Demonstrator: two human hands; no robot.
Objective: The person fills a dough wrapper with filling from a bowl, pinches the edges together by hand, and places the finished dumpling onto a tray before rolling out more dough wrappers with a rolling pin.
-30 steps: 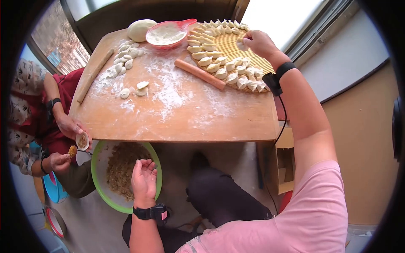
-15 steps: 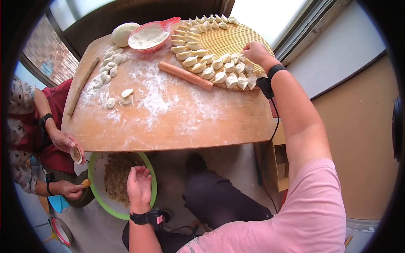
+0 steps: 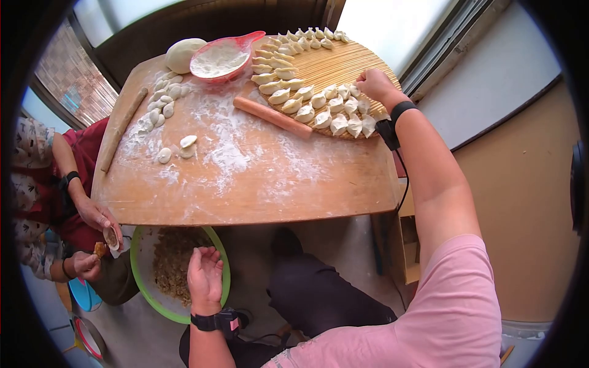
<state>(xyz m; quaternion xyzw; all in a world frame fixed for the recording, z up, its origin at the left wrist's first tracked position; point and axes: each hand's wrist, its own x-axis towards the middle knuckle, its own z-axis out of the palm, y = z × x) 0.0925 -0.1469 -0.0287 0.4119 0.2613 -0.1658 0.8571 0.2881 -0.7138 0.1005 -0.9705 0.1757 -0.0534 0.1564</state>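
Palm up and fingers apart, my left hand (image 3: 205, 275) hangs over the right side of a green-rimmed bowl (image 3: 225, 270) of brown filling (image 3: 172, 260); nothing lies in it. My right hand (image 3: 377, 84) is closed above the right part of a round slatted mat (image 3: 337, 64), close to the rows of white dumplings (image 3: 338, 124). What its fingers hold, if anything, is hidden. Dumplings line the mat's left, upper and lower parts.
A pink rolling pin (image 3: 273, 117), a red sieve of flour (image 3: 219, 59), a dough ball (image 3: 184, 56), small dough pieces (image 3: 164, 98) and a wooden stick (image 3: 124, 129) lie on the floured table (image 3: 245, 205). At left, a co-worker's hands (image 3: 94, 214) hold a filled wrapper.
The co-worker's lower hand has moved up toward the wrapper with a lump of filling on its tool. My hands have barely moved; the view has shifted slightly.
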